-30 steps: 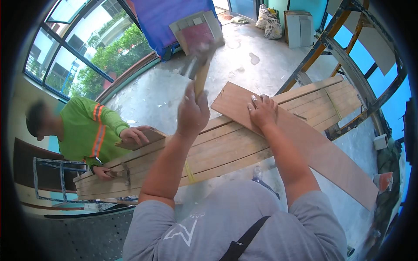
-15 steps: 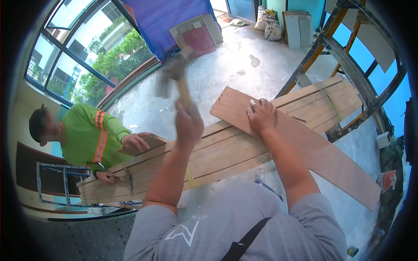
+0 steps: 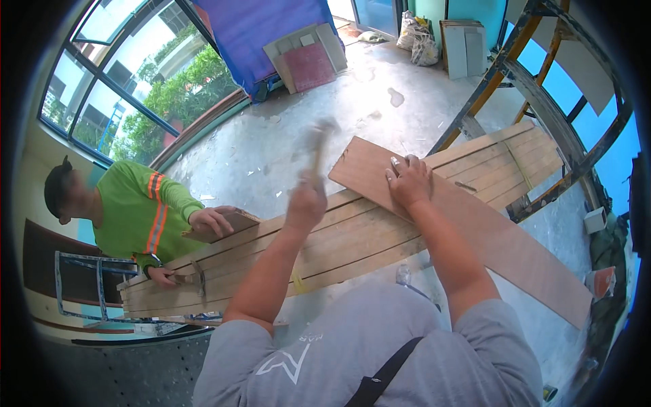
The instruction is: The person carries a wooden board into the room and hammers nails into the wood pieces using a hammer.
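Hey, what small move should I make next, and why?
Probably tap the board near its left end with the hammer: your left hand grips it, seemingly near that end, while your right hand rests on the board, which lies across planks.

Your left hand (image 3: 307,205) raised, curled tight; your right hand (image 3: 411,183) palm-down, opened out, slightly farther forward (both forearms (image 3: 444,247) bare)

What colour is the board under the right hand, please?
The board is pinkish brown; see head view.
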A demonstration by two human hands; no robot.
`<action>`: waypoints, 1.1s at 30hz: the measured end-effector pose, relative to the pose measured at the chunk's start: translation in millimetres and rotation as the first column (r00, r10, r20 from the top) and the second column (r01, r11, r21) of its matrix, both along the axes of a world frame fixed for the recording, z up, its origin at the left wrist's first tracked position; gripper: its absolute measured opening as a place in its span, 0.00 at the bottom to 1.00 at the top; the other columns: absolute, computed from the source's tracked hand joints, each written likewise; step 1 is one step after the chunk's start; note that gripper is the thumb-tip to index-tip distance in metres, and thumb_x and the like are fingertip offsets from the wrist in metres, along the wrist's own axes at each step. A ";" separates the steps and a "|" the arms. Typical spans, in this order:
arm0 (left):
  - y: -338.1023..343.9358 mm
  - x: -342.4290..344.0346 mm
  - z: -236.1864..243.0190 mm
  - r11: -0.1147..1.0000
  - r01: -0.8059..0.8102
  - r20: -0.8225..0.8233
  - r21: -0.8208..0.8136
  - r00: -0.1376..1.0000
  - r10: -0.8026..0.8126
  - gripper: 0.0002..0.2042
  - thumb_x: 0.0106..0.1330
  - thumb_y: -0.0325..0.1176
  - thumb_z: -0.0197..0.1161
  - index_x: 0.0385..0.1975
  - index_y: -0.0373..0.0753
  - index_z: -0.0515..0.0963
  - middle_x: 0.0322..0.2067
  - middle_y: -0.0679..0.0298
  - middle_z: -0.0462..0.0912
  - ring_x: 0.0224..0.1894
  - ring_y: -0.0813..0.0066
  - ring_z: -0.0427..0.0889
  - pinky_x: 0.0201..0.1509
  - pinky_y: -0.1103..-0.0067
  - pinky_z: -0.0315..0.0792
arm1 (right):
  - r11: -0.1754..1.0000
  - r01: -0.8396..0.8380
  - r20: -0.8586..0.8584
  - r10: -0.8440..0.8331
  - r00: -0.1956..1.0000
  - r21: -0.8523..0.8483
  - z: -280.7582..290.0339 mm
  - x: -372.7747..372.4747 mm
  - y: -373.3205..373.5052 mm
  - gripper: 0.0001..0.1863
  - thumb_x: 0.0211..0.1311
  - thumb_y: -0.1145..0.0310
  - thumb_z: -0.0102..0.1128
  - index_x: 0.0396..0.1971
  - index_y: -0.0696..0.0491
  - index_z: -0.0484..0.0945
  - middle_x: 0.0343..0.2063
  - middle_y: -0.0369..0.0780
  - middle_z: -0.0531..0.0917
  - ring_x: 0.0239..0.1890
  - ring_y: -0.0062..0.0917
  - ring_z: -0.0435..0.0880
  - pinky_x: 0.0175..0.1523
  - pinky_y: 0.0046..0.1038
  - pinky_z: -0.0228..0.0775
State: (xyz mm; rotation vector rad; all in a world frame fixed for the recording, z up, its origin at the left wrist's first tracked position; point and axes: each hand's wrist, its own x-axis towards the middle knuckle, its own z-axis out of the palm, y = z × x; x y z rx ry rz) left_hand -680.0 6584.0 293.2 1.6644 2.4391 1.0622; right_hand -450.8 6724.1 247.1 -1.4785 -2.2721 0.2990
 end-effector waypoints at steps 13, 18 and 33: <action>0.1 -5.0 3.3 0.987 -0.009 -0.098 0.160 0.995 0.024 0.12 0.74 0.36 0.51 0.46 0.31 0.72 0.29 0.45 0.80 0.32 0.50 0.81 0.35 0.61 0.74 | 1.000 -0.022 -0.017 0.022 1.000 -0.003 -0.7 -0.4 1.2 0.23 0.66 0.49 0.57 0.56 0.41 0.82 0.55 0.40 0.76 0.61 0.35 0.71 0.67 0.43 0.56; 12.0 5.0 87.5 0.990 -0.138 0.242 0.000 0.961 0.134 0.14 0.76 0.39 0.50 0.44 0.31 0.72 0.29 0.46 0.79 0.31 0.44 0.79 0.36 0.60 0.73 | 1.000 0.003 -0.029 -0.003 1.000 -0.008 -5.6 9.3 5.2 0.22 0.66 0.49 0.57 0.56 0.41 0.82 0.53 0.40 0.77 0.59 0.35 0.71 0.66 0.42 0.57; 18.6 28.5 108.1 0.981 0.100 0.005 0.166 0.995 -0.102 0.14 0.72 0.36 0.57 0.48 0.31 0.69 0.29 0.40 0.81 0.33 0.34 0.80 0.35 0.52 0.72 | 0.999 0.023 -0.028 -0.022 0.999 0.026 -5.5 18.1 7.2 0.20 0.64 0.51 0.60 0.53 0.42 0.84 0.52 0.41 0.77 0.58 0.34 0.72 0.65 0.41 0.58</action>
